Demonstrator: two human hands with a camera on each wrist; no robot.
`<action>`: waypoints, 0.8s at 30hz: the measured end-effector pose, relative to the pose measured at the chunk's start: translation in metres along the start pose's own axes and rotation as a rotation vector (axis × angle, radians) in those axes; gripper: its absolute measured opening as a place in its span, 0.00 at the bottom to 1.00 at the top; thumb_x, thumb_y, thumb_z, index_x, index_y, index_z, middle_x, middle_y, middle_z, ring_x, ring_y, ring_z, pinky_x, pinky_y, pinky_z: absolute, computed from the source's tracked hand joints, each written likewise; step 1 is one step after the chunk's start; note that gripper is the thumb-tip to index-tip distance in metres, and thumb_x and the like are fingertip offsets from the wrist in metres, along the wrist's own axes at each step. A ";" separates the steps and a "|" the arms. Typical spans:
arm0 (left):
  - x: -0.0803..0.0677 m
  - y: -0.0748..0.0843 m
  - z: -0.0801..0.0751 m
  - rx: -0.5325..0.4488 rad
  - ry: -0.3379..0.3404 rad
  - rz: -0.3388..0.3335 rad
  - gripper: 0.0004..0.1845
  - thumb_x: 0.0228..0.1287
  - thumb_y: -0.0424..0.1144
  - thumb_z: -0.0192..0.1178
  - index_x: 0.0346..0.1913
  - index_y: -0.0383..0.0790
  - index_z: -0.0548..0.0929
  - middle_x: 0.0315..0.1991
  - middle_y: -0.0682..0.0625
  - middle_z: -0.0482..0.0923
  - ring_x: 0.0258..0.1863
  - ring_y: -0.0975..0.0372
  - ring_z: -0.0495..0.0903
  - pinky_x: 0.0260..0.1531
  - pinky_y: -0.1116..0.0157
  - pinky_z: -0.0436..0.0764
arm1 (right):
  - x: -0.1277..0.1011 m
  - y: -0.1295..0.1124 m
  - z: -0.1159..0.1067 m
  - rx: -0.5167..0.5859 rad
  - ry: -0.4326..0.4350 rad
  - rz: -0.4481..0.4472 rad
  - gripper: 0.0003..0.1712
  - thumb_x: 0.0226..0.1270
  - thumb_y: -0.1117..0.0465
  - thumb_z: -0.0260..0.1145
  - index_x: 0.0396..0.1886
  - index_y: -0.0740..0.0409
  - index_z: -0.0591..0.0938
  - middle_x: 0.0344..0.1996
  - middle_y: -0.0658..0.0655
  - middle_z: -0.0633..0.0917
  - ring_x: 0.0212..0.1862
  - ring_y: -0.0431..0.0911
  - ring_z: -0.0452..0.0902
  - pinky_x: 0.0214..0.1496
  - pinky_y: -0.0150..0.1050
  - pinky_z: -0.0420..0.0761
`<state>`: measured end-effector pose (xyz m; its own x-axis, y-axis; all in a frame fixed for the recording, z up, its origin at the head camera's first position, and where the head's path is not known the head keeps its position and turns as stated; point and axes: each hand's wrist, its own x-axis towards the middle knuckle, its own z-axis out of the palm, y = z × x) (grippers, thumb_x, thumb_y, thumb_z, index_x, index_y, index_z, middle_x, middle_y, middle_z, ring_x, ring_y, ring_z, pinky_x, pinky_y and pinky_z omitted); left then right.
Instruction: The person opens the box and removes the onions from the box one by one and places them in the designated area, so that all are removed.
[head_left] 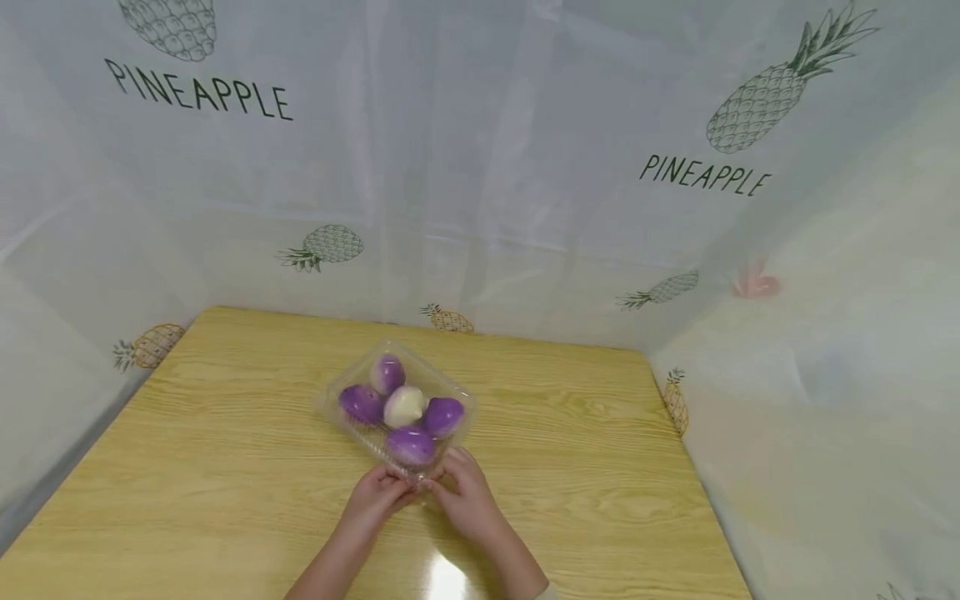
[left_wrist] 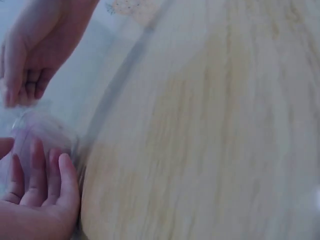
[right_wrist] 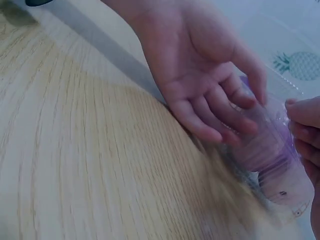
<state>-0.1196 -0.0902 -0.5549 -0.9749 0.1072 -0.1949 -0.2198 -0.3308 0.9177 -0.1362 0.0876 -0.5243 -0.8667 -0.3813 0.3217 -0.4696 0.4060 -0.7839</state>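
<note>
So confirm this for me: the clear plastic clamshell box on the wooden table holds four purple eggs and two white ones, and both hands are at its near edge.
Not quite: the clear plastic clamshell box holds four purple egg-shaped pieces but only one white egg-shaped piece, as the head view shows. The rest stands: it sits on the wooden table, with the left hand and right hand at its near edge.

The head view looks forward and down from above the near edge of the light wooden tabletop (head_left: pixel 225 467), toward twelve o'clock. Both wrist views sit very close, low over the wood. All three share the clear plastic clamshell box (head_left: pixel 401 404) (right_wrist: pixel 280 165) (left_wrist: pixel 40 132).
</note>
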 end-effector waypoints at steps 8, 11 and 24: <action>0.003 0.011 -0.011 0.125 0.184 -0.013 0.05 0.65 0.22 0.56 0.41 0.24 0.75 0.33 0.43 0.82 0.36 0.54 0.82 0.37 0.65 0.86 | -0.006 0.000 -0.007 -0.012 0.030 -0.035 0.09 0.61 0.64 0.70 0.29 0.49 0.77 0.35 0.43 0.79 0.45 0.40 0.75 0.51 0.40 0.78; 0.003 0.016 -0.017 0.136 0.232 -0.008 0.04 0.65 0.22 0.57 0.41 0.24 0.75 0.33 0.42 0.82 0.36 0.54 0.82 0.37 0.65 0.86 | -0.007 -0.011 -0.013 0.004 0.056 -0.055 0.08 0.62 0.67 0.69 0.30 0.53 0.77 0.33 0.47 0.79 0.42 0.43 0.75 0.48 0.39 0.79; 0.002 0.030 -0.048 0.123 0.269 0.024 0.04 0.67 0.24 0.56 0.42 0.27 0.75 0.35 0.46 0.83 0.38 0.58 0.83 0.40 0.67 0.86 | -0.008 -0.031 -0.031 0.039 0.173 -0.239 0.11 0.59 0.79 0.65 0.31 0.64 0.73 0.35 0.63 0.79 0.42 0.60 0.77 0.52 0.40 0.80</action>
<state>-0.1299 -0.1450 -0.5441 -0.9575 -0.1573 -0.2419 -0.2064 -0.2122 0.9552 -0.1199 0.1037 -0.4868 -0.7496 -0.3133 0.5831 -0.6601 0.2882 -0.6937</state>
